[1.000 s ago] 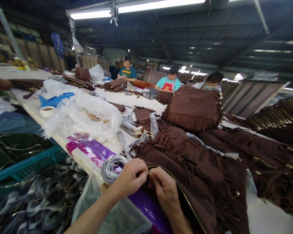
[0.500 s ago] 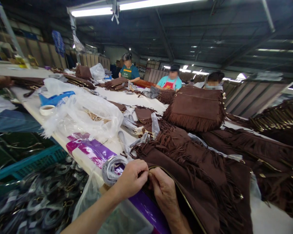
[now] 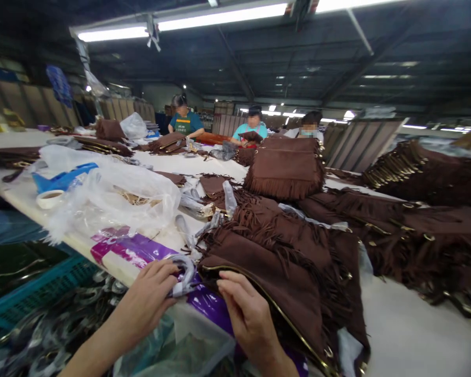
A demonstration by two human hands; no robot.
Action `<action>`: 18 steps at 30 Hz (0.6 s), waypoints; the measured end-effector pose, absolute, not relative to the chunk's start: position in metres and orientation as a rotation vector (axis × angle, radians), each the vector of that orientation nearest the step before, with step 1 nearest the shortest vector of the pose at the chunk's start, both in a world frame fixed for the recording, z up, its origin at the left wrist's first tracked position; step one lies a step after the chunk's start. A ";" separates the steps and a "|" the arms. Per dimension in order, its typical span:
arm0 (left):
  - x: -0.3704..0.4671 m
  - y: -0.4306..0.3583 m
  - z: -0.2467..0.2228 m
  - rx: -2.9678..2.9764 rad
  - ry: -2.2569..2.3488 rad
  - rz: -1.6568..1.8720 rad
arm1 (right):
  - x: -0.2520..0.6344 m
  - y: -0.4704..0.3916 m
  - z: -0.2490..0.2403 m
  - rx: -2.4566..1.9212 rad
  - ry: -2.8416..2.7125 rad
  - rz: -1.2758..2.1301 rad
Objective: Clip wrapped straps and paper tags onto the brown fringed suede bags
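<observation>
A brown fringed bag (image 3: 270, 272) with a gold zipper along its near edge lies in front of me on the table. My left hand (image 3: 157, 283) has its fingers curled round a coiled strap (image 3: 186, 275) in clear plastic wrap, just left of the bag's corner. My right hand (image 3: 245, 309) is at the bag's zipper edge, its fingers fairly straight and apart from the left hand. Whether its fingertips press on the edge is hard to make out. Under the hands lies purple printed plastic (image 3: 208, 303).
Crumpled clear plastic (image 3: 141, 193), a tape roll (image 3: 50, 199) and a blue tape dispenser (image 3: 65, 178) are on the left. A teal crate (image 3: 39, 285) of coiled straps stands below the table. More fringed bags (image 3: 284, 167) are stacked ahead and right. Several people work across the table.
My hands have parted: the left went from the bag's zipper corner to the coiled strap, while the right loosened its pinch and straightened its fingers. The view has turned slightly right.
</observation>
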State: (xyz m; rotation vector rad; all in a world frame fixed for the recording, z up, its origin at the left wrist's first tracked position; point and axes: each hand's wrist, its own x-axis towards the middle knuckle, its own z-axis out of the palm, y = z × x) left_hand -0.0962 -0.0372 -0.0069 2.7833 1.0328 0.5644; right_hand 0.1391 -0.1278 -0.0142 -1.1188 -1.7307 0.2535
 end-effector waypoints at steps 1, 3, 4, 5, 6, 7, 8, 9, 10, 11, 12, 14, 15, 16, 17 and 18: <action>-0.098 -0.039 -0.005 2.765 1.006 0.602 | 0.139 -0.135 -0.012 -1.107 -1.792 0.240; -0.101 -0.046 0.008 2.635 0.971 0.653 | 0.141 -0.152 -0.012 -1.109 -1.894 0.234; -0.100 -0.052 0.016 2.524 0.960 0.652 | 0.142 -0.161 -0.014 -1.143 -1.898 0.261; -0.097 -0.060 0.024 2.386 0.952 0.626 | 0.144 -0.170 -0.017 -1.203 -1.853 0.325; -0.091 -0.069 0.031 2.226 0.944 0.581 | 0.145 -0.178 -0.021 -1.265 -1.763 0.436; -0.083 -0.078 0.036 2.050 0.929 0.519 | 0.146 -0.186 -0.025 -1.303 -1.643 0.592; -0.072 -0.088 0.038 1.862 0.906 0.454 | 0.146 -0.192 -0.030 -1.299 -1.511 0.764; -0.059 -0.097 0.038 1.674 0.872 0.401 | 0.144 -0.196 -0.034 -1.264 -1.384 0.918; -0.047 -0.106 0.036 1.500 0.829 0.366 | 0.142 -0.200 -0.037 -1.207 -1.280 1.039; -0.035 -0.114 0.032 1.349 0.790 0.351 | 0.139 -0.203 -0.039 -1.150 -1.195 1.124; -0.025 -0.120 0.028 1.236 0.756 0.356 | 0.137 -0.206 -0.041 -1.105 -1.125 1.180; -0.014 -0.125 0.020 1.170 0.697 0.328 | 0.135 -0.212 -0.044 -1.047 -0.988 1.246; -0.014 -0.123 0.018 1.234 0.668 0.282 | 0.137 -0.216 -0.045 -1.022 -0.923 1.281; -0.015 -0.118 0.017 1.361 0.647 0.236 | 0.140 -0.221 -0.045 -1.011 -0.866 1.315; -0.017 -0.110 0.017 1.542 0.640 0.214 | 0.145 -0.226 -0.045 -1.030 -0.829 1.338; -0.019 -0.100 0.018 1.756 0.647 0.236 | 0.151 -0.232 -0.044 -1.079 -0.818 1.347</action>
